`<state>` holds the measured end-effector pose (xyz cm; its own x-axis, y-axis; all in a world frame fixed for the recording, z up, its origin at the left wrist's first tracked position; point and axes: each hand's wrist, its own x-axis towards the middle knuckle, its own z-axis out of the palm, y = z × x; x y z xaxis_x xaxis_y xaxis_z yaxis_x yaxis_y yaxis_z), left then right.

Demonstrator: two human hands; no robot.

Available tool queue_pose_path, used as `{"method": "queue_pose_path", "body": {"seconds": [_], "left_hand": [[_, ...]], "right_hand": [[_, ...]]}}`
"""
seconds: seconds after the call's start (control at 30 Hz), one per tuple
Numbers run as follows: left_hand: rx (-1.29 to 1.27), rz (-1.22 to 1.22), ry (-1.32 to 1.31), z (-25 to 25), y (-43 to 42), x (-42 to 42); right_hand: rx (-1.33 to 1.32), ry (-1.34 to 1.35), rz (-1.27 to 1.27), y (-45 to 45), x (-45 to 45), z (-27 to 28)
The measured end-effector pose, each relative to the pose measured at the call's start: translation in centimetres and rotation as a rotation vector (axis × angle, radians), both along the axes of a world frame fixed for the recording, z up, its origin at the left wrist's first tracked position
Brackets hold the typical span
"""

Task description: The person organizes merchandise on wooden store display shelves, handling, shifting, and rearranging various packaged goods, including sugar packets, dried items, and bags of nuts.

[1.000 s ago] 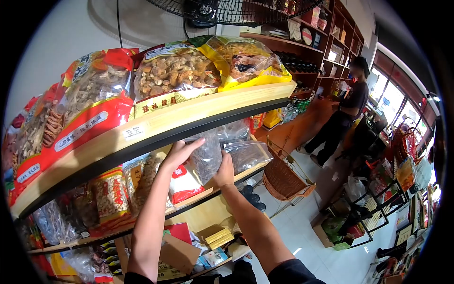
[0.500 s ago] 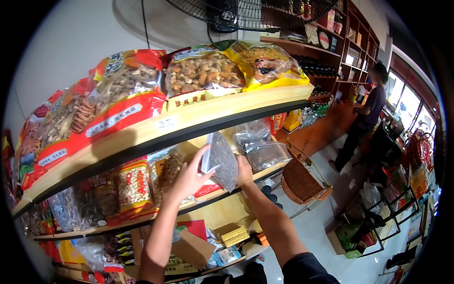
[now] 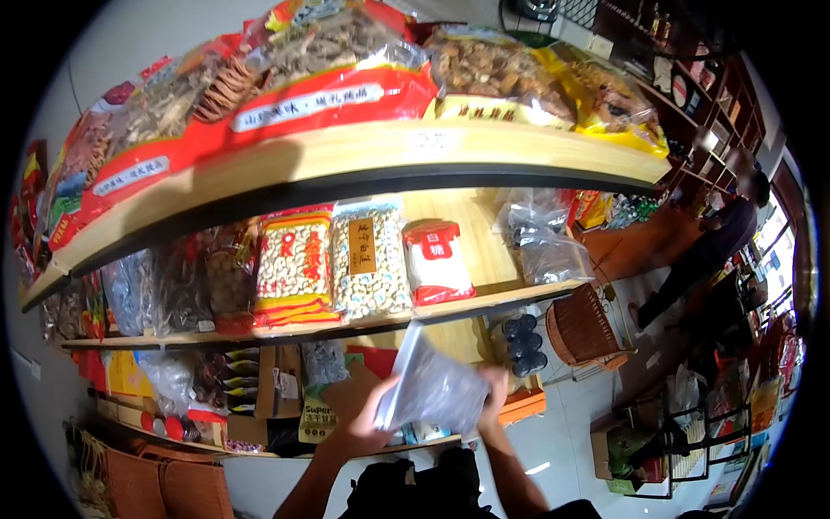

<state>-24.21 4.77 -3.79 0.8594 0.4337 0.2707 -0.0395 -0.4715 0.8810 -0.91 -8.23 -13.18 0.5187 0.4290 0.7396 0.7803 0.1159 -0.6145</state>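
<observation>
A clear plastic bag with greyish-dark contents point(image 3: 437, 389) is stretched between my two hands, in front of the lower shelf. My left hand point(image 3: 367, 424) is closed on its left edge, which has a pale strip. On the opposite side my right hand point(image 3: 493, 400), a little blurred, grips the bag's right edge. What fills the bag is too smeared to make out. Just above it, on the middle shelf, lie a red-and-white packet point(image 3: 437, 264), a bag of pale round pieces point(image 3: 372, 268) and a red-and-yellow bag of similar pieces point(image 3: 294, 268).
Large bags of dried goods point(image 3: 320, 69) line the top shelf point(image 3: 363, 156). Clear bags point(image 3: 549, 251) lie at the middle shelf's right end. Dark round lids point(image 3: 523, 342) sit below, beside a wicker basket point(image 3: 584, 329). A person point(image 3: 722, 233) stands at the far right.
Both my hands have brought the bag down and away from the middle shelf, to in front of the lower one. The red-and-white packet there now shows fully. My view has tilted and shifted.
</observation>
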Motion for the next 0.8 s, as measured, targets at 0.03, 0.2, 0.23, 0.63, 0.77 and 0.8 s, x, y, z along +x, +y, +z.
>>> {"method": "queue_pose_path", "body": {"seconds": [0.03,0.2,0.23,0.63,0.77,0.8], "left_hand": [[-0.043,0.040,0.066,-0.6,-1.4,-2.4],[-1.073,0.293,0.347,-8.3,-7.2,-11.4],[-1.237,0.279,0.305,-10.6,-7.4,-12.7],[-1.223,0.296,0.080,-11.2,0.8,-2.7],[-1.102,0.448,0.072,-16.6,1.6,-0.4],[-1.104,0.433,0.068,-17.4,1.4,0.2]], "right_hand": [[-0.103,0.067,0.015,-2.6,-2.8,-2.1],[-0.667,0.430,0.235,-10.4,-11.6,-4.3],[-0.755,0.454,0.256,-10.7,-11.5,-4.2],[-0.426,0.374,-0.035,2.7,-3.7,0.9],[-0.689,0.503,0.077,2.0,-3.0,-1.2],[-0.766,0.438,0.123,1.4,-3.1,-1.1]]}}
